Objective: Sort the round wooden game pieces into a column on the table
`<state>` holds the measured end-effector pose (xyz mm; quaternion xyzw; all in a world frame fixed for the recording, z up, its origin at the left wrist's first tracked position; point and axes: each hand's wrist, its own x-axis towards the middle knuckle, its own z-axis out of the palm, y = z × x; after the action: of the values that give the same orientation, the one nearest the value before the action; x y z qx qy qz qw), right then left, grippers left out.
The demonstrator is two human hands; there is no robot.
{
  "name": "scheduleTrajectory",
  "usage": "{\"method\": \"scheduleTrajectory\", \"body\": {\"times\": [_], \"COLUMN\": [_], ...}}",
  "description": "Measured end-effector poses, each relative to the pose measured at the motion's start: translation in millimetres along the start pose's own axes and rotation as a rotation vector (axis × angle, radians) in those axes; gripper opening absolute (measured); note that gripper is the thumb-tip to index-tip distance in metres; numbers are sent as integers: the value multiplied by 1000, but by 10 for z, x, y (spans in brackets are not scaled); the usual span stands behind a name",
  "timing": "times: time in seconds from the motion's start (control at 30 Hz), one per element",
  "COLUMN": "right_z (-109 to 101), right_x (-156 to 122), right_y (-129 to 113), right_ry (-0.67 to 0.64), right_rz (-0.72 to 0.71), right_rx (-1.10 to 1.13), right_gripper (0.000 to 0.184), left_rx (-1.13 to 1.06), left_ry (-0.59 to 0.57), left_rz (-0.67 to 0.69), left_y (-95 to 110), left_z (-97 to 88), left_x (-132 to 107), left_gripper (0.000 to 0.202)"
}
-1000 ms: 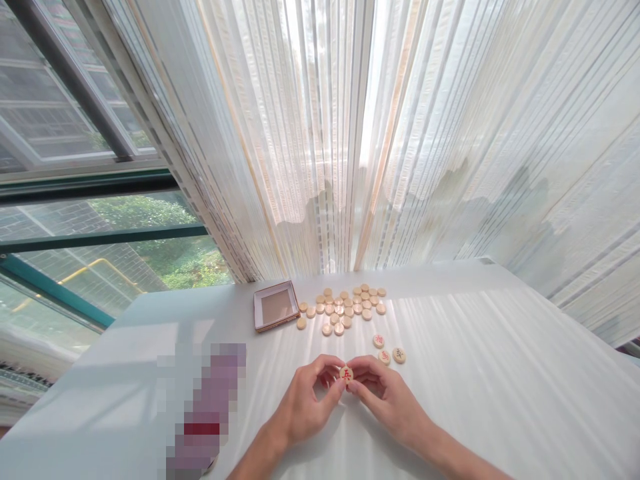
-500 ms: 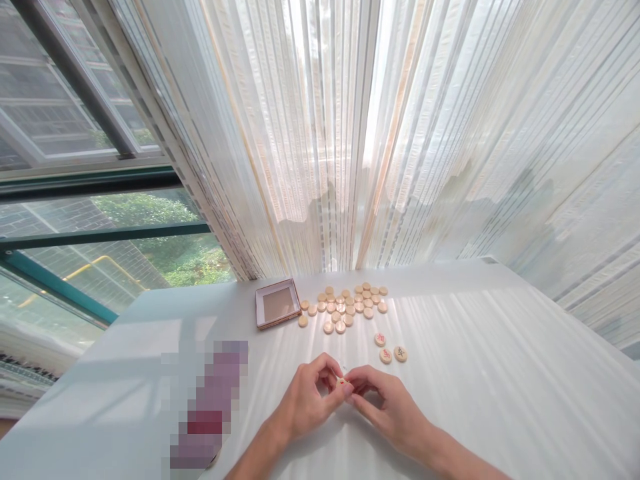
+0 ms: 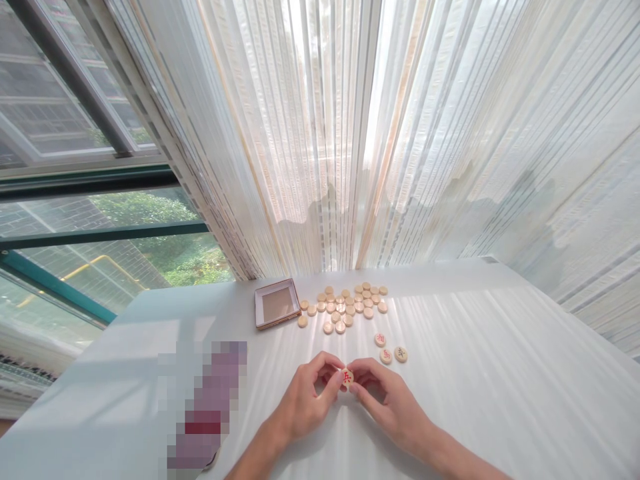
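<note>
Between my two hands is a round wooden Chinese chess piece [image 3: 347,379] with a red character, its marked face turned up toward me. My left hand [image 3: 311,395] pinches its left edge with thumb and fingers. On the opposite edge, my right hand [image 3: 387,400] has its fingertips closed in the same way. Just beyond my right hand lie three pieces with their characters showing: two red ones [image 3: 385,356] and a black one [image 3: 401,355]. Farther back, several pale pieces [image 3: 341,309] lie scattered with no characters I can make out.
A shallow open box [image 3: 257,313] with a brown rim stands left of the scattered pieces. A blurred-out purple object [image 3: 213,393] lies on the white table [image 3: 500,373] at left. Striped curtains [image 3: 320,133] hang behind the far edge, and a window [image 3: 100,220] is at left.
The piece in my hands has turned so that its red character now faces me, where before it was mostly covered by the fingers. My fingertips have moved slightly apart around its edges.
</note>
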<state>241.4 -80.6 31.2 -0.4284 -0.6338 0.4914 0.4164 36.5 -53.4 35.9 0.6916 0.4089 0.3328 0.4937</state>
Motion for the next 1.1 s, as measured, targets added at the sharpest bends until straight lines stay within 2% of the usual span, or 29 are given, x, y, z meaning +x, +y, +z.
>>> {"method": "scheduleTrajectory", "body": {"times": [0.23, 0.83, 1.1], "right_z": [-10, -4, 12], "right_x": [10, 3, 18], "right_y": [8, -35, 84], "right_ry": [18, 10, 64], "right_rz": [9, 19, 61], "right_rx": [39, 46, -37], "right_gripper": [24, 32, 33], "left_rx": [45, 101, 165], "left_ry": [11, 15, -37], "left_rz": [71, 81, 83], "left_y": [-68, -77, -64], "left_z": [11, 28, 43], "left_x": [-15, -3, -20], "left_gripper": [24, 26, 21]}}
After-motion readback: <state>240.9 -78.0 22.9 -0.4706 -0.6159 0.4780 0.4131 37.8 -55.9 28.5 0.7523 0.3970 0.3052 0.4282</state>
